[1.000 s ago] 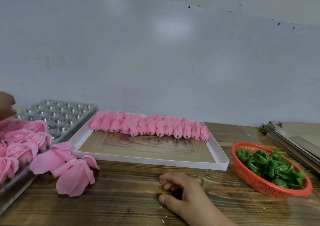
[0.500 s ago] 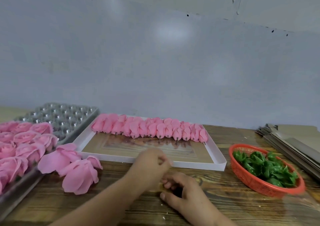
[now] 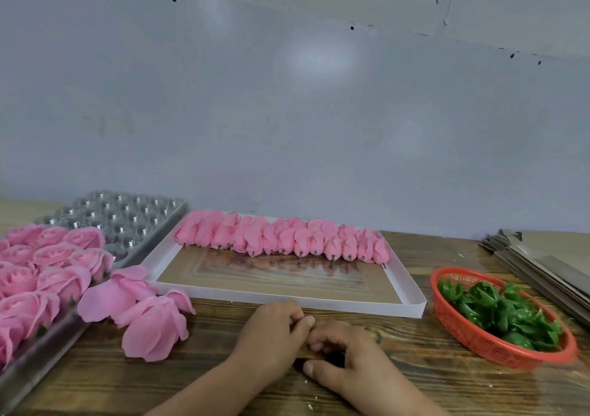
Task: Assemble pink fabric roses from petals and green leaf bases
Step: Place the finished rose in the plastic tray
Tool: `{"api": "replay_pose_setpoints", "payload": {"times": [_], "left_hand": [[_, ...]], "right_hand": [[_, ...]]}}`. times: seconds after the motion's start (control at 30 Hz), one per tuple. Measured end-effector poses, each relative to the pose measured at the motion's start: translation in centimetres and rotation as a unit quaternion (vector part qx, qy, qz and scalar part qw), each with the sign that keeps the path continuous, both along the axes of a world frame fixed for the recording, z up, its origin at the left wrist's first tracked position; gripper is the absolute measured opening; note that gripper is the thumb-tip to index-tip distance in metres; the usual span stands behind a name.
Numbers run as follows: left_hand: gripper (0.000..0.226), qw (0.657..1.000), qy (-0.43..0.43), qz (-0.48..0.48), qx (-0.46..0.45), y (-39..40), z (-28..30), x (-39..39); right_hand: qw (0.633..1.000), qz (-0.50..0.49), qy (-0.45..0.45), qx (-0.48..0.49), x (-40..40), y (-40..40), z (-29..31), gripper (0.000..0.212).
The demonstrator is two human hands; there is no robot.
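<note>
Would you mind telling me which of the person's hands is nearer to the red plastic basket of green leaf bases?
Right. The right hand rests on the table left of the red plastic basket; the left hand lies farther left, touching it.

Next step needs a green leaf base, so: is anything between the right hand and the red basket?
Nothing visible: only bare table lies between the right hand and the basket, which sits to its right with the leaf bases uncovered.
</note>
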State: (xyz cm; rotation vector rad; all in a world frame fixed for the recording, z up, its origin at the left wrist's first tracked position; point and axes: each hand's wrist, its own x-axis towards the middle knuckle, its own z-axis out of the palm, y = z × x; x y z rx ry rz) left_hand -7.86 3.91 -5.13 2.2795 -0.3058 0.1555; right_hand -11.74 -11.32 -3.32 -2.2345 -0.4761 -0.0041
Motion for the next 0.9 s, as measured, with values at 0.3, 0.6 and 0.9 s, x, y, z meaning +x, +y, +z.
{"api": "replay_pose_setpoints", "payload": {"times": [0.3,0.6,0.9], "left_hand": [[0.029,0.999,0.009,-0.013,0.047,0.0,0.4,-0.3],[0.031,0.996,0.012,-0.007,0.087,-0.2,0.7,0.3],[0.029,0.996,0.027,0.008,0.081,-0.5,0.8,0.8]], "right_hand": [[0.994,-0.109,0.025,0.013,2.7,-3.2,3.8,0.017],[0.89,-0.368,-0.067,-0.26,12.2,-9.9,4.4,0.021],[0.835,-0.344,-0.068,-0.423,17.5,-10.1,2.0,0.033]]}}
